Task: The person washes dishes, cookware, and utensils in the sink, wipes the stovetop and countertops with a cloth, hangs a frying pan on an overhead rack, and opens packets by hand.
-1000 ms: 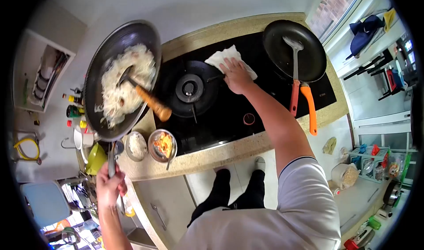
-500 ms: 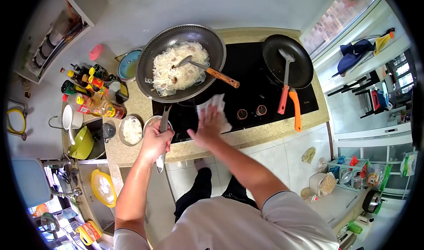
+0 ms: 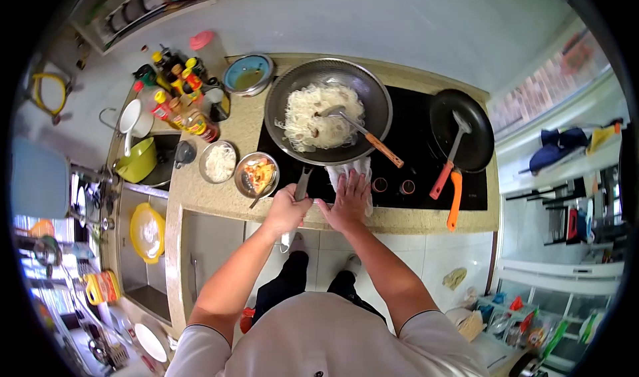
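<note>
My left hand (image 3: 289, 210) is closed around the long handle (image 3: 303, 184) of a deep wok (image 3: 376, 104), which sits over the left part of the black cooktop (image 3: 416, 137). Pale noodles (image 3: 319, 114) fill the wok, and a wooden-handled spatula (image 3: 384, 150) rests in them with its handle over the rim. Just right of the wok handle, my right hand (image 3: 347, 207) lies flat, fingers spread, on a white cloth (image 3: 363, 167) at the cooktop's front edge. The cloth's part under my palm is hidden.
A frying pan (image 3: 452, 110) with a red-handled turner (image 3: 447, 170) sits at right. Left of the wok are a bowl of colourful food (image 3: 258, 175), a bowl of white shreds (image 3: 219, 162), a blue-rimmed bowl (image 3: 249, 74) and several sauce bottles (image 3: 180, 104). A yellow basin (image 3: 147, 233) is in the sink.
The wok has shifted right relative to the cooktop, with my left hand on its handle. The food bowl my left hand covered is now visible. My right hand stays on the cloth.
</note>
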Demonstrator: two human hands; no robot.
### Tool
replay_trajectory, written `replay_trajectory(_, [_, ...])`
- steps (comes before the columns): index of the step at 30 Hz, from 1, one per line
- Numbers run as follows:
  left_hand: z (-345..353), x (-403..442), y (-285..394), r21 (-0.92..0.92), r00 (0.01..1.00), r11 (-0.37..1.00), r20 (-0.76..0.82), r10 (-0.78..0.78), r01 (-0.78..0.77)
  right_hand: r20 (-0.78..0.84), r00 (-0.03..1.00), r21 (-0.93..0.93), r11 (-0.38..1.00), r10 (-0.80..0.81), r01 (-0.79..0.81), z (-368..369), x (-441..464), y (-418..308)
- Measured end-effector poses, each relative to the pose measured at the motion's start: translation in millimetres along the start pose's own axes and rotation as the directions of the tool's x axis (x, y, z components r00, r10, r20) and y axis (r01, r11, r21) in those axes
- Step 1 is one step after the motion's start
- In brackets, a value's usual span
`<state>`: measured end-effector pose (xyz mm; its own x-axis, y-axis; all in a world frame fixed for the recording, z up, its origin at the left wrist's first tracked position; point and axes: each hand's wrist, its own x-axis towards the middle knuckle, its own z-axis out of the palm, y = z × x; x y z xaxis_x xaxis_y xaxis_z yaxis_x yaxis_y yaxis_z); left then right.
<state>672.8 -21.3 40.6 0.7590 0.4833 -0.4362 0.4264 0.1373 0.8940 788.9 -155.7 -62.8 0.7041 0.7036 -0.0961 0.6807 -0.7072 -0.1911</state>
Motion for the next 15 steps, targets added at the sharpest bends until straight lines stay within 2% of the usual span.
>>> replay_trajectory(2, [4, -2, 2, -0.029, 0.999, 0.999, -0.007, -0.033, 0.033, 0.045, 0.998, -0.035, 0.999, 0.037, -0.036, -2, -1, -2])
replay_trajectory(4, [6, -2, 8, -0.061, 0.998, 0.996, -0.026, -0.063, 0.061, 0.043, 0.999, 0.011, 1.000, 0.008, -0.009, -5, 0, 1])
replay_trajectory(6, [3, -7, 10, -0.314, 0.989, 0.938, 0.020, -0.145, 0.144, 0.001, 1.000, 0.023, 0.999, -0.024, 0.024, -1, 2, 4])
replay_trajectory(7, [-5, -14, 10, -0.388, 0.984, 0.910, -0.030, -0.174, 0.149, -0.066, 0.996, 0.038, 0.998, -0.053, 0.056, 4, 4, 7])
replay_trajectory(8, [-17, -19, 7, -0.331, 0.944, 0.933, -0.240, -0.225, 0.138, -0.071, 0.996, 0.032, 0.998, -0.046, 0.048, 5, 5, 7])
replay_trajectory(10, [-59, -14, -56, -0.166, 0.853, 0.986, -0.512, -0.102, 0.018, -0.072, 0.997, 0.052, 0.998, -0.035, 0.039, 5, 4, 2])
replay_trajectory(12, [-96, -4, -95, 0.169, 0.592, 0.985, -0.793, 0.146, -0.017, -0.050, 0.999, 0.037, 0.999, 0.017, -0.015, 5, 2, -13])
replay_trajectory(13, [-123, 18, -137, 0.167, 0.643, 0.984, -0.761, 0.087, 0.065, -0.037, 0.997, 0.020, 0.998, 0.067, -0.067, 6, 4, -22])
replay_trajectory(14, [-133, 23, -133, 0.157, 0.652, 0.986, -0.754, 0.079, 0.062, -0.036, 0.997, 0.006, 0.997, 0.075, -0.075, 12, 4, -32])
replay_trajectory(15, [-142, 28, -119, -0.073, 0.790, 0.993, -0.602, -0.118, 0.092, -0.037, 0.994, 0.006, 0.994, 0.106, -0.106, 18, 3, -44])
